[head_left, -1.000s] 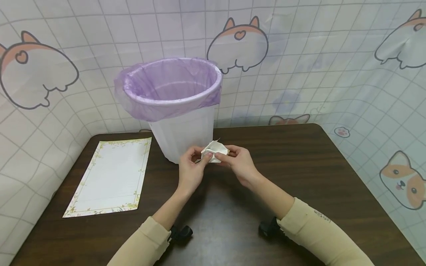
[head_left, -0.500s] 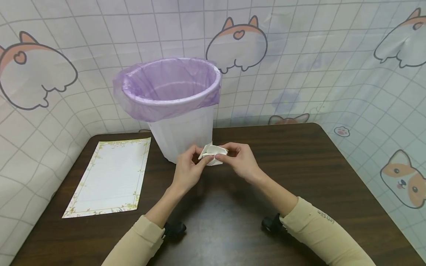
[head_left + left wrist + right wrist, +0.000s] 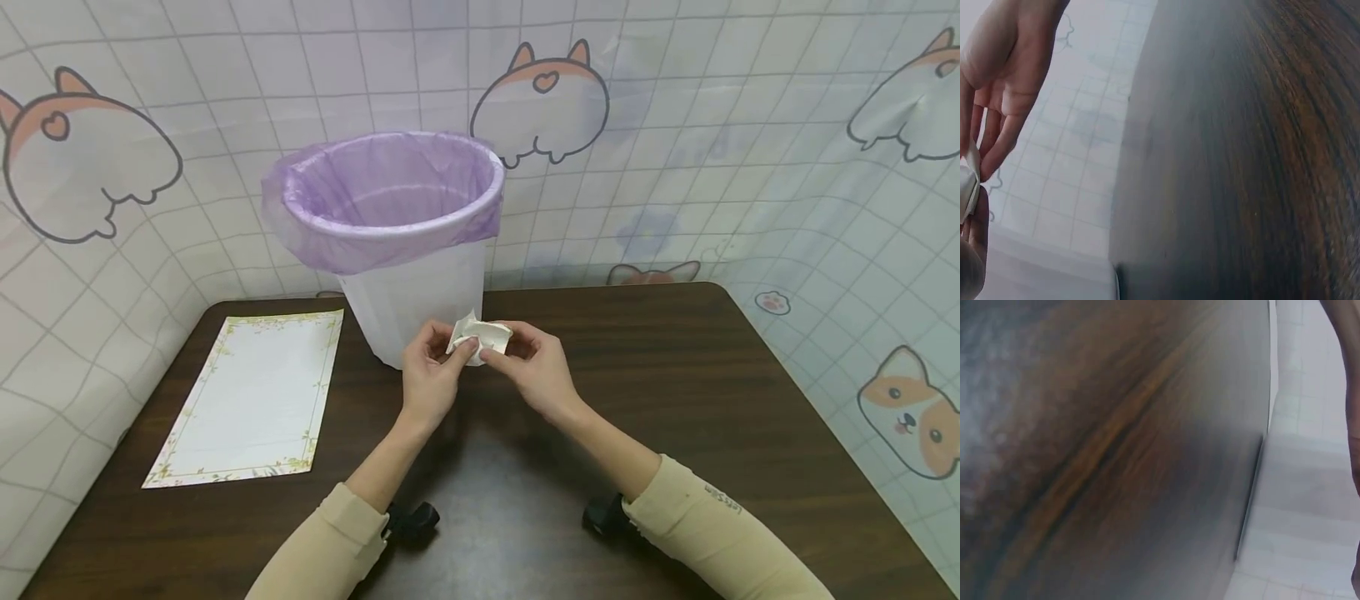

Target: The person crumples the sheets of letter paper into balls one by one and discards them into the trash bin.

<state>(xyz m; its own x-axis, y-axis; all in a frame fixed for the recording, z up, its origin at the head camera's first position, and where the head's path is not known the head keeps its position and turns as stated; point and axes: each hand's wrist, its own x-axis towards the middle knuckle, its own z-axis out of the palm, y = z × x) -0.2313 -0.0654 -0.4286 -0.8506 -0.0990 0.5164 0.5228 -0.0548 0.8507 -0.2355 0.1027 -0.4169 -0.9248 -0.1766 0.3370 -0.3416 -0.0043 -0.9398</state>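
Note:
A small crumpled piece of white paper [image 3: 491,333] is held up between both hands in front of the bin. My left hand [image 3: 431,371] pinches its left side, thumb on the near face and fingers behind. On the other side my right hand [image 3: 542,371] pinches it the same way. The paper [image 3: 969,181] peeks in at the left edge of the left wrist view, fingers on it from above and below. Only a strip of the right hand [image 3: 1352,394] shows in the right wrist view, and the paper is out of that view.
Right behind the hands stands a white trash bin [image 3: 420,292] lined with a purple bag [image 3: 300,242]. A flat sheet of paper [image 3: 251,400] with a floral border lies on the left of the dark wooden table [image 3: 675,367]. Cloth with cartoon dogs [image 3: 675,125] hangs around the table.
Both hands keep hold of the paper while their thumbs shift over it. The paper's folds and upper corner have changed shape slightly. Bin and flat sheet stay put.

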